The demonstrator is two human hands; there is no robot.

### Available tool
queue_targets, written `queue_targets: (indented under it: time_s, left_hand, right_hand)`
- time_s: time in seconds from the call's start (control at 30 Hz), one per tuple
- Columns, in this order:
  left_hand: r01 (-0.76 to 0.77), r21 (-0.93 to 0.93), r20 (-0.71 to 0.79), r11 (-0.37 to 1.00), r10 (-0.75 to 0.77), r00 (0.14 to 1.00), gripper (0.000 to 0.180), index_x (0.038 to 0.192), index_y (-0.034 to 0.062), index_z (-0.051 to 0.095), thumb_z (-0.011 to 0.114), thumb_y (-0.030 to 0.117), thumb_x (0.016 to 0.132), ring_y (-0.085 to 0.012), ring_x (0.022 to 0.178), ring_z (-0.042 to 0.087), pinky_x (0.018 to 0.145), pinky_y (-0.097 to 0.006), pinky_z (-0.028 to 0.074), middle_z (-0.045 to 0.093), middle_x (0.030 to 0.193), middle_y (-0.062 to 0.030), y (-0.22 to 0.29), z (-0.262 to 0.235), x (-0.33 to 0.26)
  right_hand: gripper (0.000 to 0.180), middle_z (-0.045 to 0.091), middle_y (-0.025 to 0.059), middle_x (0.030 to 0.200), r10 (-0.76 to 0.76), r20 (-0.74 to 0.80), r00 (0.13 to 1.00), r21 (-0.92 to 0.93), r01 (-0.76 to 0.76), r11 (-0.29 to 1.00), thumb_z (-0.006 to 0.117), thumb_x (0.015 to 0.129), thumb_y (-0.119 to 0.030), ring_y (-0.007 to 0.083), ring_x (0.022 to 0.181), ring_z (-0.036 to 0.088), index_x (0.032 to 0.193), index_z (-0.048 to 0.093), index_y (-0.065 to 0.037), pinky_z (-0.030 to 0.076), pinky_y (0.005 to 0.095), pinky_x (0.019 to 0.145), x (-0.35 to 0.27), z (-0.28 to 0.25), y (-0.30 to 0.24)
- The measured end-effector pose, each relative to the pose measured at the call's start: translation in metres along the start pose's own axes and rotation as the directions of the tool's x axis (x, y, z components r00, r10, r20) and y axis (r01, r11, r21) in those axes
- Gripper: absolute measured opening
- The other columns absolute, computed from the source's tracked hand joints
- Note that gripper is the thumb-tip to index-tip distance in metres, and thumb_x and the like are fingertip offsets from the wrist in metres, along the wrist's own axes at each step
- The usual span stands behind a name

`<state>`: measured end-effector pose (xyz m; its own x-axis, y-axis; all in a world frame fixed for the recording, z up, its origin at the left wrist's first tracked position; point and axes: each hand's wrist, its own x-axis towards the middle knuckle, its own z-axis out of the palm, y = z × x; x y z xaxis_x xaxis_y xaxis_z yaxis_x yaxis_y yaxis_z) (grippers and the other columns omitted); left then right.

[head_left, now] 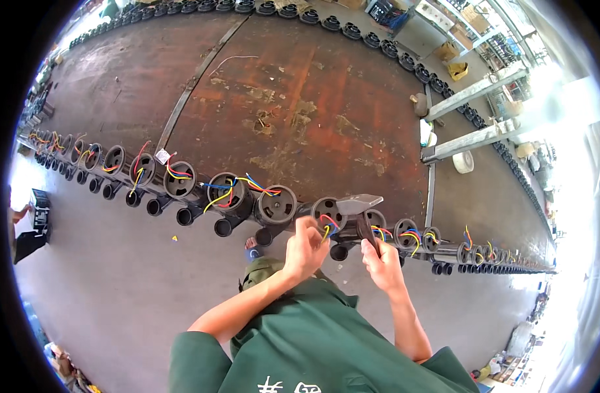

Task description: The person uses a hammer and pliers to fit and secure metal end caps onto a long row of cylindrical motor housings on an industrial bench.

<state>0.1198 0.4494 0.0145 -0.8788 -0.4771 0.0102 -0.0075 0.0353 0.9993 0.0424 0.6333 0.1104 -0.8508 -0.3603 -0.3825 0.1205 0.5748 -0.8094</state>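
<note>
Green sleeves point(313, 347) of the person's work shirt fill the lower edge, and both bare forearms rise from them toward a long line of black motor housings.

Left hand point(305, 247): fingers curled, pinching the coloured wires point(328, 226) — red, yellow and blue — that come out of the round housing point(327, 211) directly in front. How tightly it grips cannot be told; the fingertips are hidden behind the knuckles.

Right hand point(381, 262): closed around the dark handle of a hammer point(360, 208), whose grey metal head sits just above the same housing, beside the wires.

Outward from the hands, the row of housings point(228, 190) runs left and right along the edge of a wide, rust-brown bench point(300, 98), each unit with its own wire bundle and a short black tube below. A second curved row point(352, 29) lines the far edge. Grey concrete floor point(116, 262) lies beneath; another person's hand point(18, 213) shows at the left margin.

For good work at this step, judged from the pose: hold the wires well clear of the hammer head, keep the tool square to the housing face, and strike lightly — the leads lie close to the point of contact.
</note>
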Motion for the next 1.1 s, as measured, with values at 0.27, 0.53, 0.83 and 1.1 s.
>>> queue_targets:
  time_s: [0.27, 0.53, 0.83, 1.1]
  left_hand:
    - [-0.19, 0.176, 0.139, 0.966, 0.167, 0.976, 0.025, 0.11, 0.0023, 0.06, 0.067, 0.003, 0.086, -0.0316, 0.069, 0.064, 0.064, -0.04, 0.051, 0.065, 0.079, -0.0135, -0.002, 0.0, 0.011]
    - [-0.678, 0.249, 0.334, 0.692, 0.596, 0.73, 0.038, 0.116, -0.0044, 0.058, 0.073, 0.003, 0.081, -0.0306, 0.076, 0.065, 0.068, -0.04, 0.053, 0.065, 0.088, -0.0137, -0.03, -0.009, 0.003]
    - [-0.674, 0.298, 0.382, 0.676, 0.563, 0.733, 0.065, 0.136, -0.0098, 0.048, 0.072, 0.007, 0.079, -0.0279, 0.088, 0.062, 0.077, -0.041, 0.051, 0.064, 0.112, -0.0156, -0.042, -0.012, -0.015]
    - [-0.719, 0.312, 0.418, 0.621, 0.59, 0.691, 0.067, 0.141, -0.0114, 0.046, 0.066, 0.004, 0.079, -0.028, 0.092, 0.059, 0.085, -0.044, 0.045, 0.062, 0.123, -0.0179, -0.068, -0.009, -0.016]
  right_hand:
    - [0.039, 0.055, -0.0031, 0.068, 0.18, 0.042, 0.983, 0.251, -0.185, 0.95, 0.061, 0.103, -0.039, 0.0056, 0.058, 0.049, 0.083, 0.058, -0.005, 0.04, 0.0251, 0.053, -0.011, 0.006, -0.011]
    - [0.047, 0.062, 0.0047, 0.068, -0.066, 0.011, 0.998, -0.285, 0.067, 0.956, 0.058, 0.103, -0.042, 0.0127, 0.064, 0.059, 0.088, 0.066, 0.001, 0.048, 0.0326, 0.062, 0.018, 0.039, 0.038]
    - [0.039, 0.054, -0.003, 0.065, 0.093, 0.084, 0.992, 0.167, -0.106, 0.98, 0.056, 0.106, -0.039, 0.0062, 0.055, 0.049, 0.085, 0.056, -0.005, 0.04, 0.0251, 0.05, -0.008, 0.008, -0.033]
    - [0.047, 0.054, -0.0012, 0.066, 0.311, 0.121, 0.943, -0.052, -0.307, 0.95, 0.054, 0.105, -0.046, 0.0083, 0.055, 0.049, 0.083, 0.059, -0.006, 0.039, 0.026, 0.05, 0.016, 0.027, 0.005]
